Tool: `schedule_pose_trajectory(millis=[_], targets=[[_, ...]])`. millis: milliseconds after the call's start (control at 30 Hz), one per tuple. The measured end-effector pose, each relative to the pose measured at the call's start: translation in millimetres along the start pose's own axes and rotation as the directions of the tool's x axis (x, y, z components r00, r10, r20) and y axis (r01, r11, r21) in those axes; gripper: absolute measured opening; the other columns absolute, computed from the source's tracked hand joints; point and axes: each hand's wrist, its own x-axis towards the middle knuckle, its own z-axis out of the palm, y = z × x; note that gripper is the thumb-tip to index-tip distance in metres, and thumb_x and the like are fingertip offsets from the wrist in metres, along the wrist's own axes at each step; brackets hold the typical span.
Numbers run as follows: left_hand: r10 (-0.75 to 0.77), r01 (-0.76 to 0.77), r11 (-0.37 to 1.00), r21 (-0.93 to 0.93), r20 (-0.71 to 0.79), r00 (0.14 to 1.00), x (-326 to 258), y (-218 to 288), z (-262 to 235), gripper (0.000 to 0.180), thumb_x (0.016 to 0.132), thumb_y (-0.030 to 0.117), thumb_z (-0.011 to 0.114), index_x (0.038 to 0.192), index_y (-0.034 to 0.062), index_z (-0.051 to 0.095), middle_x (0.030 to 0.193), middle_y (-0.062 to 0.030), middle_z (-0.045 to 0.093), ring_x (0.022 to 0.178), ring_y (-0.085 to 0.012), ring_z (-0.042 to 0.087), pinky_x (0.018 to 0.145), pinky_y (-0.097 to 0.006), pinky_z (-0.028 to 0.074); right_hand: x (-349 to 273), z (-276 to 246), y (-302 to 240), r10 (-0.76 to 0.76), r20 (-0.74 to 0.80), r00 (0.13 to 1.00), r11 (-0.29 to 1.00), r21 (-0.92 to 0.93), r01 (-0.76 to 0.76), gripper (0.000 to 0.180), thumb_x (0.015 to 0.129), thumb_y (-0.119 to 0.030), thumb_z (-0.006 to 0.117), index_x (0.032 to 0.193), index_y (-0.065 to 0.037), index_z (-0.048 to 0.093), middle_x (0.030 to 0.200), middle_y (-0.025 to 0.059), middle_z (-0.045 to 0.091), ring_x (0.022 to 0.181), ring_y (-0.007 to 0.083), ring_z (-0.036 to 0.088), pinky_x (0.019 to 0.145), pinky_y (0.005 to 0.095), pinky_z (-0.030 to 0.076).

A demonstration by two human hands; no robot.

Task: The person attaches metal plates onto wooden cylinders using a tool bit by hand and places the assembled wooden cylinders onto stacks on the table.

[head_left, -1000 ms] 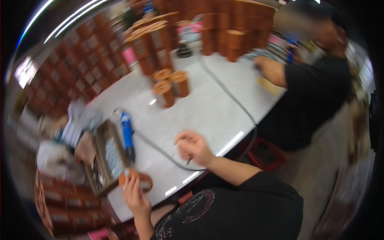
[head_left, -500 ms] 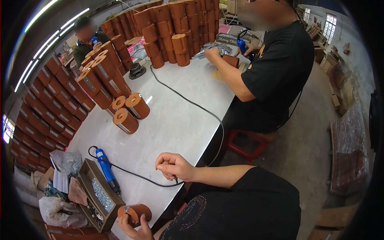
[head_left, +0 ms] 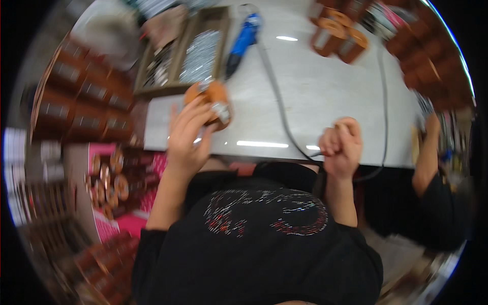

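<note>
At the table's near edge, my left hand [head_left: 189, 133] has its fingers against the left side of an orange-brown cylinder [head_left: 219, 96], gripping it. Pale metal pieces show on the cylinder, blurred by motion. My right hand [head_left: 342, 145] is held above the near edge, fingers curled in, and whatever they may hold is hidden. A black cord [head_left: 278, 96] passes close by that hand. Beyond the cylinder lies a blue electric screwdriver [head_left: 244, 43]. Left of the tool stands a wooden box [head_left: 221, 38] with silver screws [head_left: 202, 55] in one compartment and darker small pieces in another.
More brown cylinders [head_left: 329, 38] stand at the far right of the white table [head_left: 305, 91]. Stacked cylinders [head_left: 84, 96] rise at the left, with others on a pink sheet [head_left: 127, 221] below. A co-worker's forearm [head_left: 427, 152] reaches in at the right.
The view has swung left and down, so the table appears turned and the co-workers are mostly out of sight. My left hand stays at the cylinder; my right hand remains curled.
</note>
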Motion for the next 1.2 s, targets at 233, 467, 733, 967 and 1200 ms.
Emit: schedule_pose_trajectory(millis=[233, 467, 733, 967, 1200], targets=[[-0.093, 0.089, 0.996, -0.028, -0.249, 0.964, 3.8, -2.5, 17.7, 0.037, 0.057, 0.008, 0.073, 0.089, -0.0002, 0.056, 0.095, -0.0139, 0.055, 0.096, -0.0327, 0.049, 0.086, -0.042, 0.037, 12.8, 7.0, 11.0, 0.049, 0.124, 0.991, 0.999, 0.009, -0.050, 0.012, 0.087, -0.009, 0.040, 0.089, 0.000, 0.048, 0.051, -0.0006, 0.032, 0.043, 0.0081, 0.031, 0.042, 0.0227, 0.032], [-0.058, 0.033, 0.994, -0.099, -0.258, 0.964, 4.7, -2.6, 23.7, 0.028, 0.059, 0.001, 0.067, 0.084, -0.0021, 0.055, 0.089, -0.0148, 0.054, 0.095, -0.0351, 0.049, 0.082, -0.041, 0.039, 8.4, 5.3, 17.2, 0.059, 0.085, 0.995, 0.998, -0.013, -0.058, 0.012, 0.087, -0.009, 0.040, 0.089, -0.001, 0.048, 0.051, -0.0007, 0.033, 0.043, 0.0079, 0.031, 0.041, 0.0223, 0.032], [0.024, -0.043, 0.950, -0.311, -0.066, 0.998, 5.8, 8.8, 21.3, 0.026, 0.062, 0.000, 0.063, 0.087, -0.0041, 0.055, 0.091, -0.0155, 0.054, 0.103, -0.0356, 0.047, 0.086, -0.043, 0.038, 17.7, 18.4, 17.0, 0.063, 0.148, 0.987, 0.998, 0.003, -0.064, 0.012, 0.087, -0.009, 0.040, 0.089, 0.000, 0.048, 0.051, -0.0007, 0.032, 0.043, 0.0084, 0.032, 0.043, 0.0229, 0.033], [0.034, -0.045, 0.941, -0.335, -0.039, 0.999, 1.8, 11.6, 25.6, 0.027, 0.063, 0.003, 0.065, 0.088, -0.0039, 0.056, 0.094, -0.0151, 0.055, 0.106, -0.0352, 0.047, 0.087, -0.041, 0.038, 30.7, 84.7, 17.2, -0.094, 0.393, 0.915, 0.985, 0.167, 0.030, 0.011, 0.088, -0.007, 0.040, 0.092, 0.000, 0.047, 0.051, -0.0007, 0.033, 0.042, 0.0080, 0.032, 0.042, 0.0235, 0.033], [0.029, -0.059, 0.917, -0.394, -0.081, 0.996, 4.5, 15.6, 25.6, 0.029, 0.060, 0.004, 0.068, 0.085, -0.0029, 0.056, 0.090, -0.0154, 0.055, 0.102, -0.0344, 0.049, 0.086, -0.041, 0.040, 46.1, 121.0, 46.2, -0.111, 0.489, 0.865, 0.991, 0.115, 0.063, 0.009, 0.087, -0.004, 0.043, 0.091, 0.003, 0.047, 0.053, -0.0002, 0.043, 0.043, 0.0048, 0.037, 0.041, 0.0201, 0.032]])
